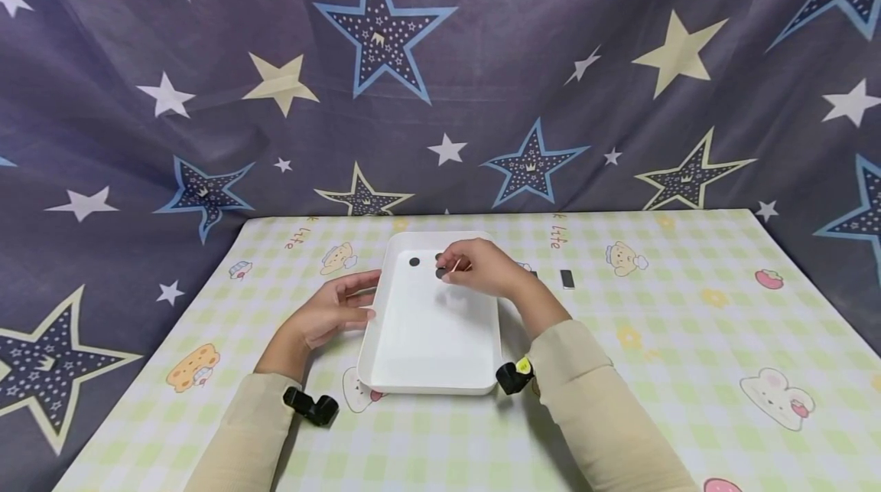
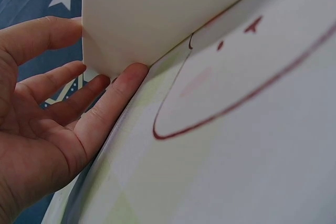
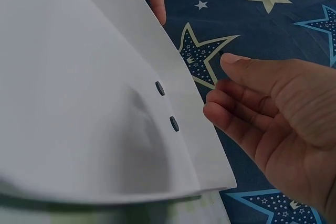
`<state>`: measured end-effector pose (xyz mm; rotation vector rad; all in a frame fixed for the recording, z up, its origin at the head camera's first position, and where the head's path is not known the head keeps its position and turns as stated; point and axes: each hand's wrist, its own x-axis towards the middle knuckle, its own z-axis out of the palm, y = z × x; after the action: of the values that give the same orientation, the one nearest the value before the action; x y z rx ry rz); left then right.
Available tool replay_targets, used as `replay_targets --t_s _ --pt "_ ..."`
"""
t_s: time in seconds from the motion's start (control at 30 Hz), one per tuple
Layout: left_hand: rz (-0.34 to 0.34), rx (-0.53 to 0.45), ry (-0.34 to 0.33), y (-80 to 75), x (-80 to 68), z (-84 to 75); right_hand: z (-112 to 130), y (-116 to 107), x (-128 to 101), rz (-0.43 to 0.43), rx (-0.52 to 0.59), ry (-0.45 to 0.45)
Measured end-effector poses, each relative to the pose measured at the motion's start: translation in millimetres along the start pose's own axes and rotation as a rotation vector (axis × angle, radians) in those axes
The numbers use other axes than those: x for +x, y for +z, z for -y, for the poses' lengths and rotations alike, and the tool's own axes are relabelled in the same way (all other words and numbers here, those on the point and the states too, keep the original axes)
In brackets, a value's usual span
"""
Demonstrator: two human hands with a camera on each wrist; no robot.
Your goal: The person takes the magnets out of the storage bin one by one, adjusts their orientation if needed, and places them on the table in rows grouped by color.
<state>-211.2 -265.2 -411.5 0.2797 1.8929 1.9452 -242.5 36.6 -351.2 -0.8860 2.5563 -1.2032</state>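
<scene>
R hand (image 1: 482,266) over tray (image 1: 430,339) far end, fingers loosely curled, empty, just above two discs (image 1: 440,273). L hand (image 1: 330,312) fingers straight, touching tray's left wall.

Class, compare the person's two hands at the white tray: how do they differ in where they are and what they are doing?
The left hand rests on the table outside the white tray, straight fingers against its left wall; the right hand hangs over the tray's far end. The left hand holds nothing; the right hand's fingertips seem to pinch something small above two dark discs. Both wear beige sleeves.
</scene>
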Motion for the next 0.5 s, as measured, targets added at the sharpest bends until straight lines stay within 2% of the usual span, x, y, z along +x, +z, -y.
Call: replay_targets --t_s 0.5 --pt "-0.012 0.028 -0.008 -1.1 1.2 1.5 -13 -4 -18 -0.115 -0.051 -0.005"
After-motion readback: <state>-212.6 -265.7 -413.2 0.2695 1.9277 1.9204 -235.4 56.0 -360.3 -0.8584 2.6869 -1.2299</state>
